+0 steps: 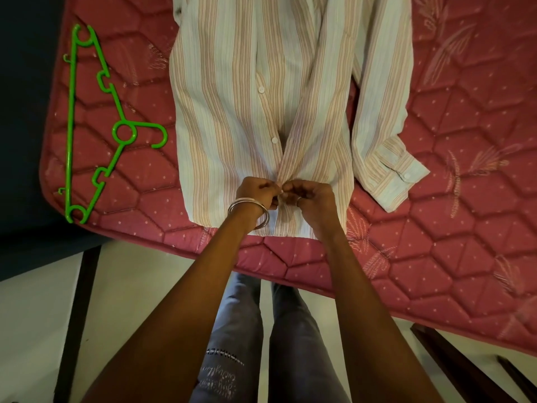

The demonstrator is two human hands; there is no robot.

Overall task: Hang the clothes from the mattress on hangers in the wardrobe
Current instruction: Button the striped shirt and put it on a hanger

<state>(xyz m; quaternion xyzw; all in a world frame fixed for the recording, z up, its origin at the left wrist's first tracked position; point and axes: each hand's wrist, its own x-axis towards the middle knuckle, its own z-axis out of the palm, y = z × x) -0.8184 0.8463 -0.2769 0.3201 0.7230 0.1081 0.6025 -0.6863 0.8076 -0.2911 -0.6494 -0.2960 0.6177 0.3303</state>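
While striped shirt [232, 112] lies flat on mattress [436, 228], left hand [255, 193] and right hand [311, 196] fingers curl tight, pinching its placket; button hidden between them. Green hanger [69, 126] well left.

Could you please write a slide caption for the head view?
Both hands pinch the striped shirt's placket on the red mattress; green hanger lies alongside.

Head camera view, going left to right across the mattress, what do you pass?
Bright green plastic hanger → left hand with silver bangles, pinching the front placket of the striped button-up shirt → right hand pinching the same placket → the shirt's buttoned cuff → bare pink quilted mattress.
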